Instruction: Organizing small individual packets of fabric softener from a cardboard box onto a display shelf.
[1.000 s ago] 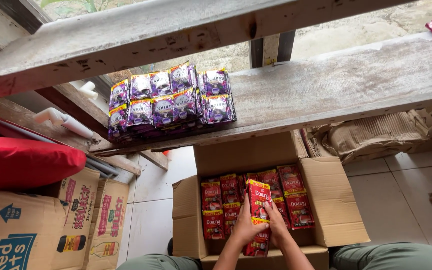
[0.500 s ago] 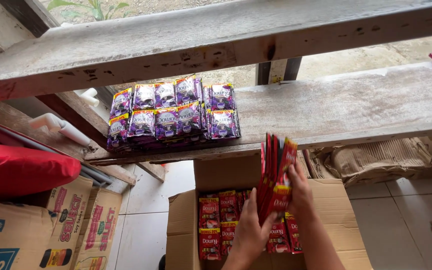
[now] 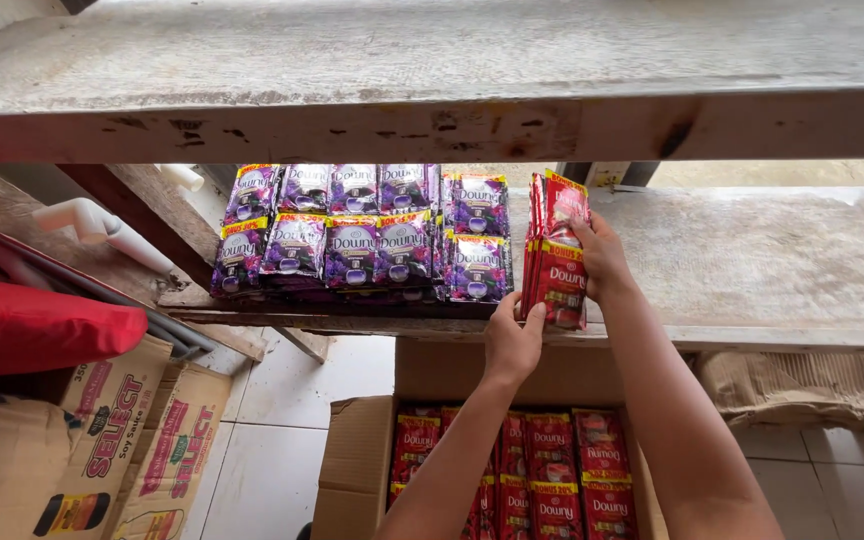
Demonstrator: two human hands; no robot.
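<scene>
Wooden shelf [image 3: 752, 260]: nine purple sachets [image 3: 362, 235]; both hands [image 3: 552, 300] grip red sachet stack [image 3: 555, 250].

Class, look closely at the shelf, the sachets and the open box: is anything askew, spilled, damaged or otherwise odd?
Nothing is spilled or torn. The purple sachets lie in overlapping rows on the worn wooden shelf. Both hands, left hand and right hand, hold a stack of red sachets upright on edge beside them. The cardboard box below holds tidy red packs.

small shop stockroom – sachet stacks [image 3: 362, 235], cartons [image 3: 362, 460], plank shelves [image 3: 752, 260].
</scene>
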